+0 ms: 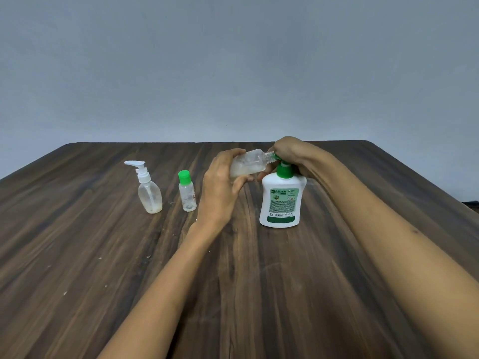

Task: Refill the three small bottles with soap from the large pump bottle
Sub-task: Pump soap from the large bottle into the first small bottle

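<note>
A large white pump bottle [282,200] with a green pump stands right of centre on the table. My right hand [290,151] rests on top of its pump head and covers most of it. My left hand [223,187] holds a small clear bottle [251,163] tilted on its side, uncapped, its threaded neck against the green nozzle. Whitish soap lies in its lower part. Two more small bottles stand to the left: a clear one with a white pump [149,193] and a clear one with a green cap [187,191].
The dark wooden table [103,255] runs back to a far edge against a plain grey wall. A dark object [471,202] shows at the right edge of the view.
</note>
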